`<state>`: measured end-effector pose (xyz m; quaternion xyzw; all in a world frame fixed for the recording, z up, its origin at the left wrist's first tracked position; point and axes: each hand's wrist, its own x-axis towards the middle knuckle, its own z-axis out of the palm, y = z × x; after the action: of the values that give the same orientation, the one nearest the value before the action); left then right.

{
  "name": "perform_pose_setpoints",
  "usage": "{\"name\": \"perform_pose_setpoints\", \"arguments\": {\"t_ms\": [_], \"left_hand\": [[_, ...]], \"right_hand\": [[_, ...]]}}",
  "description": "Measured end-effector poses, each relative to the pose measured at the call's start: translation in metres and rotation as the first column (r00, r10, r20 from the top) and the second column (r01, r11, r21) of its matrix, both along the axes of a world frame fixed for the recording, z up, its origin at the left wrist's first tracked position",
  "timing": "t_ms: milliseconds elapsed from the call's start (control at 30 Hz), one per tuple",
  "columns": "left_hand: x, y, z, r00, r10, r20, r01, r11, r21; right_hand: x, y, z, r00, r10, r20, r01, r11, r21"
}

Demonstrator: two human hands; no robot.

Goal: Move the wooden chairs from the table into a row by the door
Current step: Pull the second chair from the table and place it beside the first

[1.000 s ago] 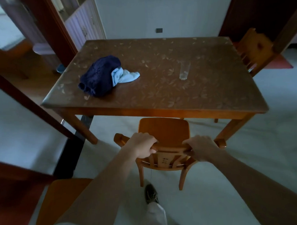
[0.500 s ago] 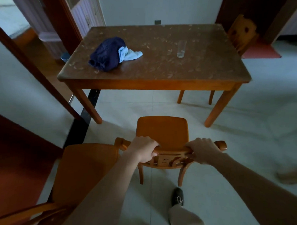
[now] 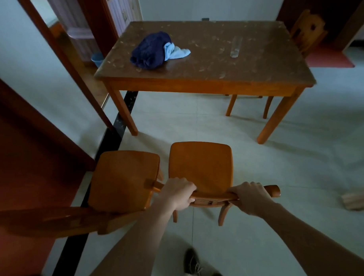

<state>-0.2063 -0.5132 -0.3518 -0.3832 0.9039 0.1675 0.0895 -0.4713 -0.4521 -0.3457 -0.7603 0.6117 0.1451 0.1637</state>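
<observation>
Step in hand: setting an orange-brown wooden chair with a flat square seat (image 3: 200, 166) into the row, just right of a matching wooden chair (image 3: 124, 179) already parked by the dark red-brown door (image 3: 23, 155).
Left hand (image 3: 177, 194): clenched over the top rail of the carried chair, near its left end.
Right hand (image 3: 250, 198): clenched over the same rail, near its right end.
Chair position: seat facing the brown speckled wooden bench (image 3: 205, 54), well apart from it, edge nearly meeting the neighbour's seat.
Still at the bench: one more wooden chair (image 3: 306, 31) at the far right corner.
Next move, judged: lowering and squaring the legs with the neighbour, letting go, then fetching the remaining chair.
</observation>
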Motion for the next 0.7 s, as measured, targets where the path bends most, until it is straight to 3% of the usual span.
{"name": "perform_pose_setpoints", "arguments": {"t_ms": [400,700], "left_hand": [[0.012,0.092,-0.028,0.998,0.056,-0.009,-0.055,0.998,0.018],[0.008,0.113,-0.031,0.999,0.033,-0.032,-0.031,0.998,0.049]], "right_hand": [[0.005,0.083,-0.029,1.000,0.010,-0.026,-0.010,1.000,0.004],[-0.004,0.113,-0.036,0.998,0.001,-0.062,-0.002,1.000,-0.016]]}}
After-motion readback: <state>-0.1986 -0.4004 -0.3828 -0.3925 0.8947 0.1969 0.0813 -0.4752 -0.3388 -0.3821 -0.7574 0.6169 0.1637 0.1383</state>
